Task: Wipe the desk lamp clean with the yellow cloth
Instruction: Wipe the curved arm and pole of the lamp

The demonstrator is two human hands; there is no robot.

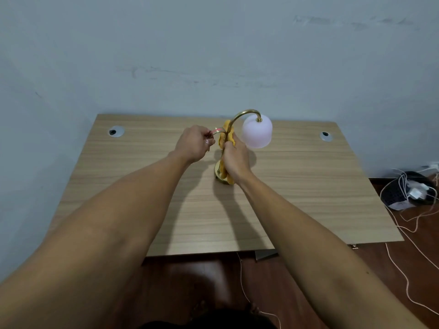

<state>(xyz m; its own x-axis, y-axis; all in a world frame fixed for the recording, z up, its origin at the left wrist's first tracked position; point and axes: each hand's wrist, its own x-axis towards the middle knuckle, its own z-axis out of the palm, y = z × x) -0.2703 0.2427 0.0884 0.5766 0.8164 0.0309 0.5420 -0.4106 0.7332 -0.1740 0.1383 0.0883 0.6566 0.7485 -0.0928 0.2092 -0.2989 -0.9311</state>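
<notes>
Desk lamp [247, 129]: stands upright near the middle of the wooden tabletop [308, 186], brass base [219, 174] down, thin brass stem rising and arching over to the right, where a frosted white shade [257, 132] hangs mouth-down.

Yellow cloth [226, 136]: bunched lengthwise along the stem, from just under the arch down to the base – it hides most of the upright.

Right hand [236, 160]: fingers curled shut around the cloth and the stem inside it, roughly mid-height, knuckles toward the camera.

Left hand [193, 144]: just left of the stem, fingers pinched closed on a small curved brass piece with a reddish glint (what that piece is cannot be told), seemingly steadying the lamp.

Key relation: the stem's long axis runs vertical, straight through the right hand's grip – so the cloth can only travel up toward the arch or down toward the base. The shade lies up and to the right of that hand, nearer to it than to the left hand.

Step in hand: judged as wiping the stem; the arch and shade look not yet covered by cloth.

Risk: the narrow base could tip if the left hand lets go.
</notes>
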